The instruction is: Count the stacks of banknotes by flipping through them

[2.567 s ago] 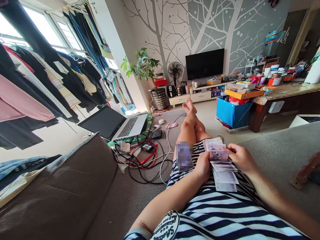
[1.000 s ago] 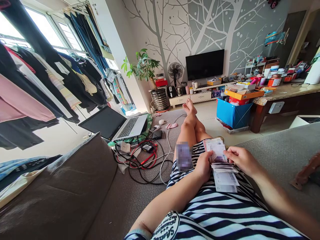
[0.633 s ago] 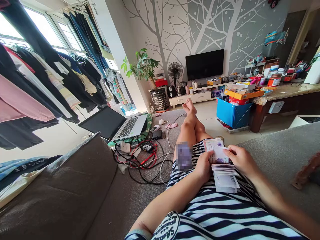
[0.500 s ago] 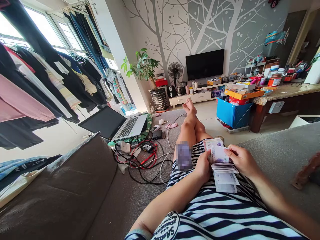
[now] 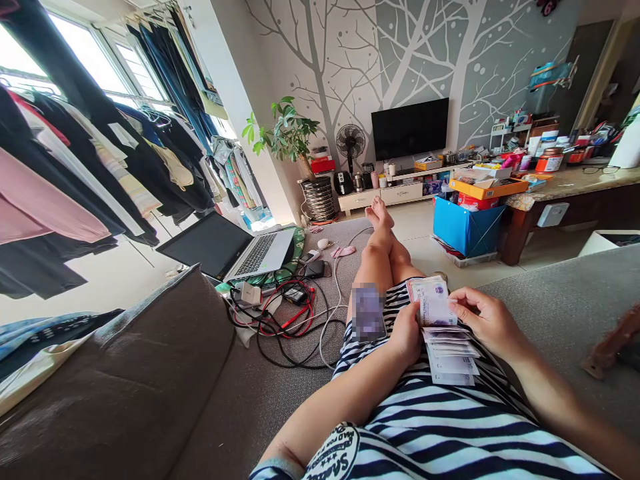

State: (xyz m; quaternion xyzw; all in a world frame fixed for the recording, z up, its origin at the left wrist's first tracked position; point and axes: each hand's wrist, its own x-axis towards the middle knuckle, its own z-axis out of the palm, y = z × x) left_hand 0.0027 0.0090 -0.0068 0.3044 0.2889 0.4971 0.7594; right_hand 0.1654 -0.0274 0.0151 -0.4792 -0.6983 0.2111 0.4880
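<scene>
A bundle of purplish-white banknotes [image 5: 434,303] is held over my lap, with several notes fanned downward at its near end. My left hand [image 5: 407,332] is closed on the bundle's left edge, thumb on top. With thumb and fingers, my right hand [image 5: 483,320] pinches the right edge of an upper note. Part of the stack lies hidden behind my fingers. A phone [image 5: 369,313], its screen blurred, rests on my thigh left of the notes. Striped cloth [image 5: 430,423] covers my lap beneath them.
On the grey sofa [image 5: 300,400] to the left lie tangled cables [image 5: 295,327], chargers and an open laptop [image 5: 255,257]. A brown cushion [image 5: 115,373] stands at the near left. Beyond the sofa are a blue box [image 5: 467,227] and a cluttered table [image 5: 575,179].
The upper note between my hands has tipped flatter against the stack, showing more of its printed face. My right hand has barely shifted; the left stays put.
</scene>
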